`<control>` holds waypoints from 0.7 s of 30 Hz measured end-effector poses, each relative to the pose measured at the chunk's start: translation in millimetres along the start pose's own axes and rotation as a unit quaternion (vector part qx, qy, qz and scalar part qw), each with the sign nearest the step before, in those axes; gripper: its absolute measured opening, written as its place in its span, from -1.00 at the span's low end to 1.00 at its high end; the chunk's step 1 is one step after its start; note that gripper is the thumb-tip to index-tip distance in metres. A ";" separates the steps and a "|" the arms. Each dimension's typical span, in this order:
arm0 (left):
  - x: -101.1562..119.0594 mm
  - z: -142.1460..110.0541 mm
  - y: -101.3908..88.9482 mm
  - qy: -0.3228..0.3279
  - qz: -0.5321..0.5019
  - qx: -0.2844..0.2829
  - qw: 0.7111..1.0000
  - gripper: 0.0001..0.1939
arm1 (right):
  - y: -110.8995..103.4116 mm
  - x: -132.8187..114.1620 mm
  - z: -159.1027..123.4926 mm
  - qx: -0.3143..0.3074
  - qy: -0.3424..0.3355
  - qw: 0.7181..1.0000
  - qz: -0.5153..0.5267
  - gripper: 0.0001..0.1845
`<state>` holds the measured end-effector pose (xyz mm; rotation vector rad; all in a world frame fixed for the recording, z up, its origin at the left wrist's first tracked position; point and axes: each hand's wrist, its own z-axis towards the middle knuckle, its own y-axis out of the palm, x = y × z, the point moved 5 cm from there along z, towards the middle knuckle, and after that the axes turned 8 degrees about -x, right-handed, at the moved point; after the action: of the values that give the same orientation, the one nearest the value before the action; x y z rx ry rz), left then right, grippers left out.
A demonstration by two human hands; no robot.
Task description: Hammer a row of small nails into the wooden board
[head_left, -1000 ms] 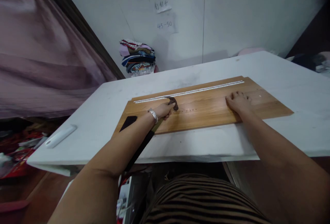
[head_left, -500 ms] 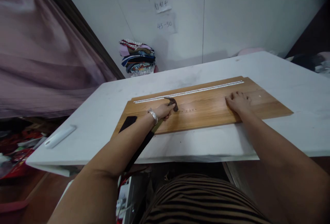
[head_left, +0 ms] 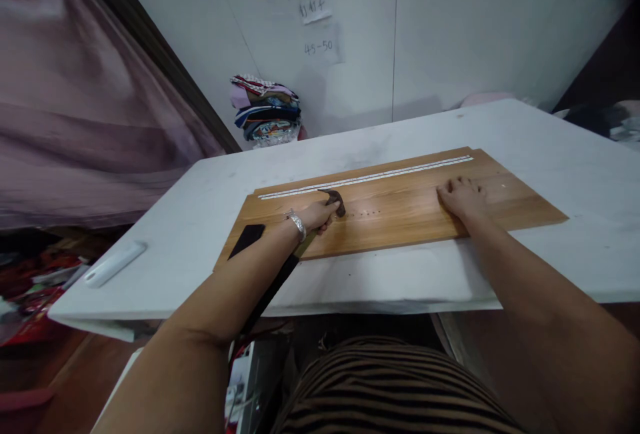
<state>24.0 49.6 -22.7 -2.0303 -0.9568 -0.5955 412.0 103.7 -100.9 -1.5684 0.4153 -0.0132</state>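
My left hand [head_left: 316,215] is closed round a claw hammer [head_left: 337,203] just below its head. The hammer's black grip slants back under my forearm toward the table's front edge. Beneath it lies a flat wood-grain board [head_left: 400,197], with a short row of small nails [head_left: 367,213] just right of the hammer head. They are too small to tell how deep each one sits. On the board's right part rests my right hand [head_left: 463,197], fingers bent and apart, with nothing visible in it.
The board lies on a white table [head_left: 170,221]. Two white strips [head_left: 370,179] run along its far side. A dark flat object [head_left: 247,239] is partly under my left forearm. A white object [head_left: 115,264] lies at left. Folded cloths [head_left: 267,111] are stacked by the wall.
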 end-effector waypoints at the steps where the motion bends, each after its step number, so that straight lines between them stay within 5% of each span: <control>1: 0.3 0.2 -0.8 0.001 0.001 0.001 1.000 -0.72 | 0.4 0.3 0.3 0.000 0.001 1.000 0.000 -0.34; 21: -3.0 3.6 -3.5 0.008 -0.002 0.009 1.000 -0.62 | 1.7 1.5 2.0 -0.004 0.000 1.000 -0.010 -0.33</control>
<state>19.6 52.7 -25.2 -2.0054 -0.9545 -0.6034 413.5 105.2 -103.0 -1.5802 0.4005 -0.0264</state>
